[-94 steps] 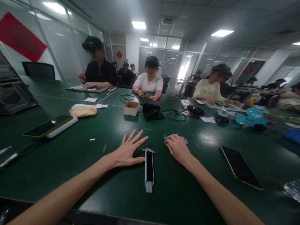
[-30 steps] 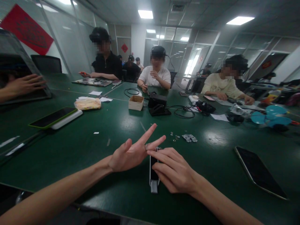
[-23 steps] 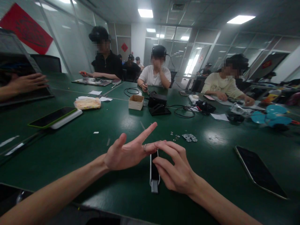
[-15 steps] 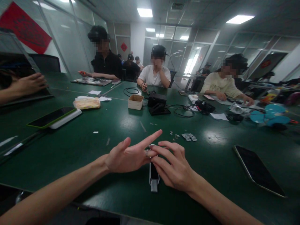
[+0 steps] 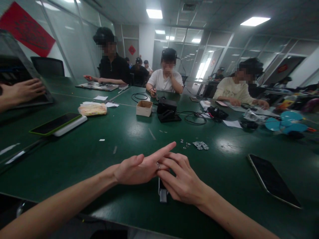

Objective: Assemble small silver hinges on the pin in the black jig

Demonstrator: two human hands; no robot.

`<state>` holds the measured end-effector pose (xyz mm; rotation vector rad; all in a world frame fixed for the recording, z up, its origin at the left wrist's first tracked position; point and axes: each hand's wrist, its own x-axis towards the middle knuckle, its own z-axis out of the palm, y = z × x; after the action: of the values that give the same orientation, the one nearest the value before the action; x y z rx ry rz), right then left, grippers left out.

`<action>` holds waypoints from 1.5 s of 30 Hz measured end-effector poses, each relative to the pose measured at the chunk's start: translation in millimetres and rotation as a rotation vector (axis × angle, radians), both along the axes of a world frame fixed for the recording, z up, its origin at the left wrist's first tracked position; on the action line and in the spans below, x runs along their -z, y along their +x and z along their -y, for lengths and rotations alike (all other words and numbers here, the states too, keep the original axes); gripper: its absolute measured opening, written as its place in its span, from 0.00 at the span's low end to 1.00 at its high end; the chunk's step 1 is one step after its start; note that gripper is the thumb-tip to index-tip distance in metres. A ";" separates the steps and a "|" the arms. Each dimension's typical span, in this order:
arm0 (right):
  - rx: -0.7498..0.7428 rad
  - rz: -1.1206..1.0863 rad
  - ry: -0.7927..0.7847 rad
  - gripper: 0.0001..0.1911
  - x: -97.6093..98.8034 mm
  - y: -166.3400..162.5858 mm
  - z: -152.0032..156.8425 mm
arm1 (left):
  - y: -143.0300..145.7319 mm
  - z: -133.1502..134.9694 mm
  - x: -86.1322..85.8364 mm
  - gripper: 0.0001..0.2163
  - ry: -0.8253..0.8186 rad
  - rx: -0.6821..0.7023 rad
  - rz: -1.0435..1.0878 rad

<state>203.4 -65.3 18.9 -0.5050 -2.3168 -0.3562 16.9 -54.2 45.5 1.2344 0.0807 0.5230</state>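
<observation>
My left hand (image 5: 136, 169) is turned palm inward with its thumb and index finger stretched out. A silver ring (image 5: 158, 166) sits around one of its other fingers. My right hand (image 5: 180, 177) closes its fingertips about that finger, right at the ring; its thumb is mostly hidden. Under the hands lies a narrow dark object with a pale rim and silver end (image 5: 163, 195), partly covered. Beyond the fingers are several tiny metal rings (image 5: 184, 145) and a cluster of small grey metal plates (image 5: 200, 145).
A phone (image 5: 272, 179) lies at right, another phone (image 5: 56, 123) in a green case at left. Farther back stand a small open box (image 5: 144, 109), a black stand (image 5: 166, 109), cables and a blue-bladed fan (image 5: 286, 122). Co-workers sit across the green table (image 5: 129, 132).
My hands have come closer together, with the left shifted slightly right. My right fingers now cover more of the ringed finger and of the dark object. The co-worker's hand at far left moved left.
</observation>
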 end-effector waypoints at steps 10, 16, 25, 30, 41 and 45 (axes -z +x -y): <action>-0.003 -0.012 0.007 0.09 0.2 -2.9 0.7 | -1.2 0.7 -1.5 0.49 0.011 0.033 -0.019; 0.007 -0.007 0.006 0.11 1.5 -3.9 0.9 | -1.0 0.7 -2.6 0.50 0.045 0.054 -0.059; 0.020 0.018 -0.014 0.11 4.7 -4.5 1.6 | -0.1 -0.7 -1.6 0.49 0.108 0.062 -0.071; 0.019 0.006 -0.026 0.09 2.9 -2.1 -1.1 | -0.2 -3.3 2.8 0.44 0.143 -0.015 -0.047; 0.035 -0.331 -0.270 0.07 9.8 11.3 -21.9 | -6.0 -18.0 20.1 0.15 1.044 -0.786 -0.476; 0.007 -0.377 -0.405 0.07 12.0 7.6 -22.6 | -3.4 -21.1 33.3 0.08 1.269 -0.793 -0.516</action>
<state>211.0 -42.6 6.9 -0.7089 -2.0163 0.2005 13.5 -33.2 12.2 2.5909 0.7950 0.9832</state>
